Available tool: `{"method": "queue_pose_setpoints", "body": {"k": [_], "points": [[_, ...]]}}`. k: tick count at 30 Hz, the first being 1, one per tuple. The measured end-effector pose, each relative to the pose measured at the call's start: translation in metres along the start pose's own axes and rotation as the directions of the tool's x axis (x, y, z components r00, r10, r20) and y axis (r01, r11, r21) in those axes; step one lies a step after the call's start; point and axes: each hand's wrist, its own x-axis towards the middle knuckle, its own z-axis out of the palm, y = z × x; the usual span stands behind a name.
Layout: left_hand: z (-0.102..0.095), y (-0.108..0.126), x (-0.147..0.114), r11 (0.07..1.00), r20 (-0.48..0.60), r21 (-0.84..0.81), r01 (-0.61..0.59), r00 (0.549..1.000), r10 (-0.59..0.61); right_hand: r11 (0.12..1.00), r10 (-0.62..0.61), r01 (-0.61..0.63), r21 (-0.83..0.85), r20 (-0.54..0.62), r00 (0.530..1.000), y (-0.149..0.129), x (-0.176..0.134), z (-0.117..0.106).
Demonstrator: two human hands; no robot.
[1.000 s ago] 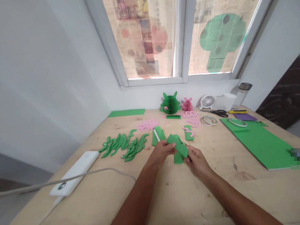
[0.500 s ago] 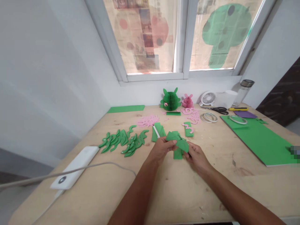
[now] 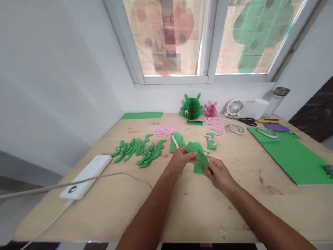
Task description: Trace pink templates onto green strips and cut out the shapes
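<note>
My left hand (image 3: 180, 159) pinches a piece of green paper (image 3: 202, 159) with a rounded edge, thumb on top. A thin strip of the paper sticks out at its right side. My right hand (image 3: 217, 171) is closed around the dark handles of what look like scissors (image 3: 210, 170), whose blades are hidden behind the paper. Below the hands lies a green paper strip (image 3: 198, 168). Just beyond my left hand, a white pen (image 3: 175, 141) rests on green paper pieces (image 3: 180, 138). A pink curved cutout (image 3: 213, 140) lies on a green rectangle (image 3: 211, 145).
Green curved cutouts (image 3: 149, 156) and pink cutouts (image 3: 166, 129) are piled left. A white power bank (image 3: 88, 177) with a cable (image 3: 114, 174) sits nearer. Green and pink paper figures (image 3: 192, 108), tape rolls (image 3: 235, 128), black scissors (image 3: 246, 120) and a green sheet (image 3: 291, 158) stand or lie beyond.
The camera view has shifted slightly, so the table edge now shows at the bottom. The green paper has turned a little in my hands, its rounded edge tilting downward.
</note>
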Motion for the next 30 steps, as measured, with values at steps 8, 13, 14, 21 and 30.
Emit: {"method": "queue_pose_setpoints", "body": {"k": [8, 13, 14, 21, 30], "points": [[0.002, -0.004, 0.002, 0.998, -0.029, 0.043, -0.045, 0.999, 0.046, 0.998, -0.003, 0.003, 0.059, -0.003, 1.000, 0.004, 0.001, -0.002], [0.008, -0.005, 0.001, 0.996, -0.072, 0.047, -0.073, 0.994, 0.077, 0.997, -0.039, 0.041, 0.058, -0.025, 0.999, 0.002, 0.000, 0.001], [0.009, -0.006, 0.001, 0.996, -0.085, 0.050, -0.079, 0.993, 0.083, 0.997, -0.042, 0.043, 0.065, -0.028, 0.999, 0.002, 0.000, 0.001], [0.020, -0.008, -0.003, 0.993, -0.194, 0.051, -0.106, 0.974, 0.114, 0.993, -0.022, 0.029, 0.118, -0.057, 0.998, 0.004, 0.001, 0.002], [0.032, -0.005, -0.009, 0.994, -0.301, 0.011, -0.110, 0.948, 0.109, 0.990, -0.028, 0.037, 0.134, -0.072, 0.997, 0.005, 0.000, 0.002]]}}
